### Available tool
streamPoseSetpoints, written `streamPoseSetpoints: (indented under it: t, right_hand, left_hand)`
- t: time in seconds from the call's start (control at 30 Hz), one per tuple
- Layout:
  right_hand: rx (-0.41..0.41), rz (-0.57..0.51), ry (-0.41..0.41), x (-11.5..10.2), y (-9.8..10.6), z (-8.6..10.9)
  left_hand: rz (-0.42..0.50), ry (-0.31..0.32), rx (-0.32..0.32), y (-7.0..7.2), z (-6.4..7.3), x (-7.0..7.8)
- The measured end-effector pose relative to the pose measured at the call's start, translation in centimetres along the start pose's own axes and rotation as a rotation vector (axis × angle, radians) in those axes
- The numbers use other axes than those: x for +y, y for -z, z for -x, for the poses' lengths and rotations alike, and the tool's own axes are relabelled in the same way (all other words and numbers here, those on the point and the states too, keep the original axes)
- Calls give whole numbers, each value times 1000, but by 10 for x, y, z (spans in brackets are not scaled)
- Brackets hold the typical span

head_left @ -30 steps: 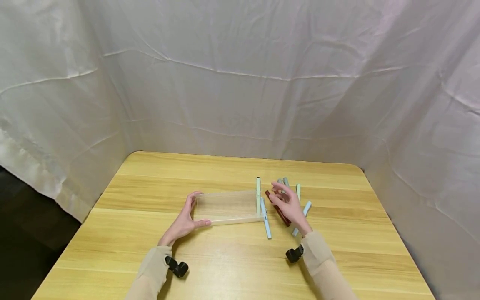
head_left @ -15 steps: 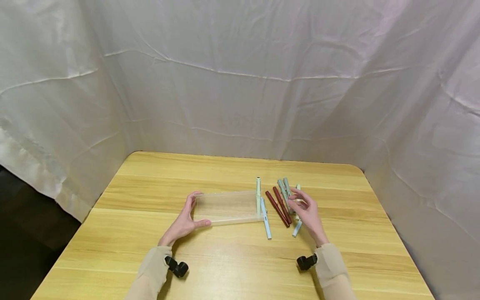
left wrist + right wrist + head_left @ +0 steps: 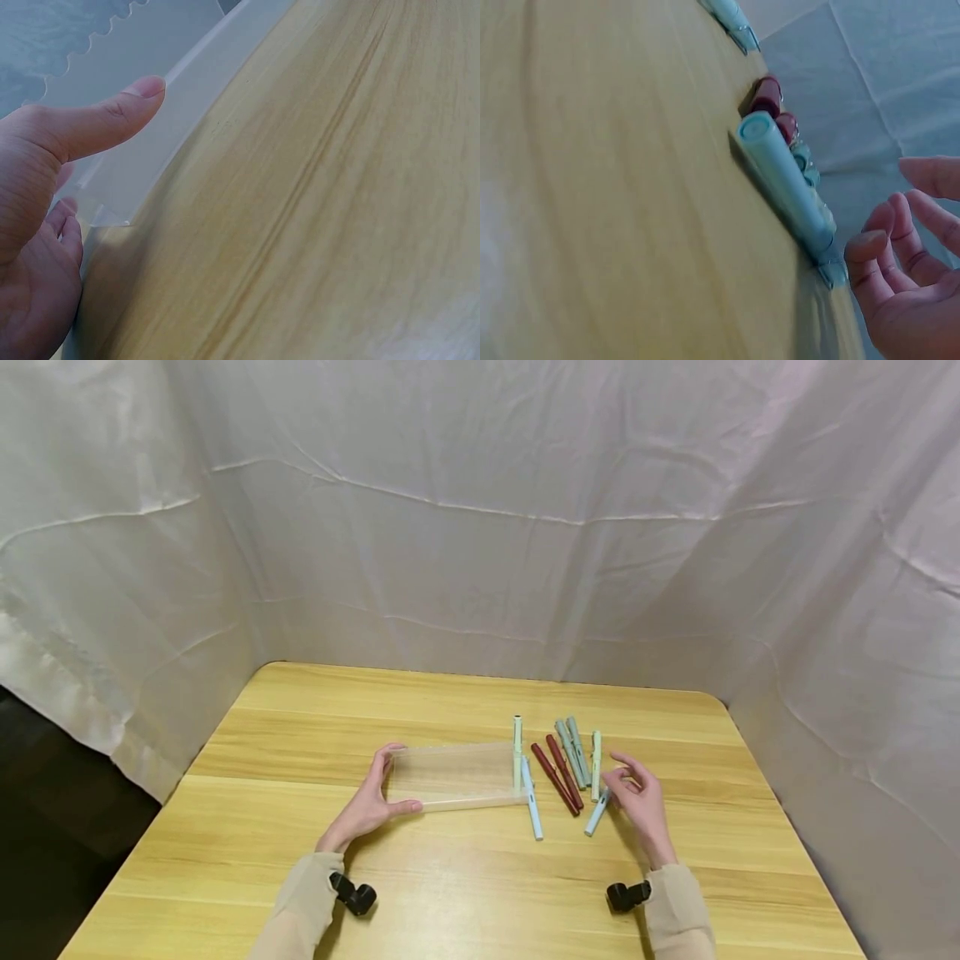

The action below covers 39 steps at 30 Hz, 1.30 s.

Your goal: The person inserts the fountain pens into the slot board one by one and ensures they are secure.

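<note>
My left hand (image 3: 367, 802) grips the left end of a clear plastic box (image 3: 453, 772), thumb along the front wall and fingers at the back corner. The left wrist view shows that thumb lying on the box's wall (image 3: 142, 169). My right hand (image 3: 637, 802), fingers loosely bent, hovers by the upper end of a light blue pen (image 3: 597, 814), partly covering it. In the right wrist view the thumb is close to this pen's clip end (image 3: 832, 271), and I see no grip on it. A light green pen (image 3: 596, 766) lies just left of the hand.
Two dark red pens (image 3: 556, 779) and two grey-green pens (image 3: 572, 752) lie side by side. Another light blue pen (image 3: 532, 802) and a light green pen (image 3: 517, 731) are at the box's right end. Pale curtains (image 3: 480, 568) surround the wooden table (image 3: 480, 893).
From above the red pens, my right hand has moved right, past the grey-green and light green pens, to the light blue pen. My left hand and the box have stayed put.
</note>
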State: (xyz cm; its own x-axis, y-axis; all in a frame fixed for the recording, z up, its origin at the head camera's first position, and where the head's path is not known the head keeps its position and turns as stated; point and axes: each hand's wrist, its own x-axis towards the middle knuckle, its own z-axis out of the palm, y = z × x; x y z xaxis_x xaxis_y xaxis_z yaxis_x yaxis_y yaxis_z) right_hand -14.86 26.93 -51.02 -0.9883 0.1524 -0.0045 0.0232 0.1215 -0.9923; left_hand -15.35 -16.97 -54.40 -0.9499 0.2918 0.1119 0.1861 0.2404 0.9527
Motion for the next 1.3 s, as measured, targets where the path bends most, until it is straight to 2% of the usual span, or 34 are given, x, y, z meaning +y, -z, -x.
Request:
streamPoseSetpoints:
  t: [0.13,0.43,0.83,1.3]
  right_hand:
    - [36,-7,-42,3,4,1]
    - [76,89,-87,9,11,-1]
    - [-8,138,-106,15,16,-4]
    - [-32,181,-129,18,17,-8]
  left_hand:
    - [6,7,2,-1,0,0]
    - [13,19,3,-1,0,1]
    - [10,3,0,0,-1,0]
    - [16,-4,7,-1,0,-1]
